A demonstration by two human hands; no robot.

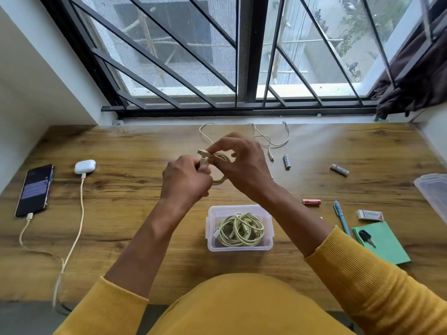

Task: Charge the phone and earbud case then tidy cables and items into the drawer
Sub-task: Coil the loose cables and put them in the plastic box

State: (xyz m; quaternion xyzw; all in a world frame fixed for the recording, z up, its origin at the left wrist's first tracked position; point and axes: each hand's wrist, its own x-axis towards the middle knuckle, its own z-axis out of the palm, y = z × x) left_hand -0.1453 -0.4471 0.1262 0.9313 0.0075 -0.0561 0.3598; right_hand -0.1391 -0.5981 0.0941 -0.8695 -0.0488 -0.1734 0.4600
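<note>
Both hands work above the counter (135,146): our left hand (185,176) and right hand (242,160) pinch a cream cable (219,157), coiling it. Charging appears done; phone (35,189) and earbud case (85,166) sit plugged in, far left. Next, we judge, the coil drops into the clear box (239,228) just below.

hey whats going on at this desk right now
A person is winding a pale cable into a coil, left hand and right hand both gripping it above the wooden desk. A clear box nearer them already holds coiled cables. The phone and earbud case sit plugged in at the left. Another loose cable, batteries and a pen lie scattered.
</note>
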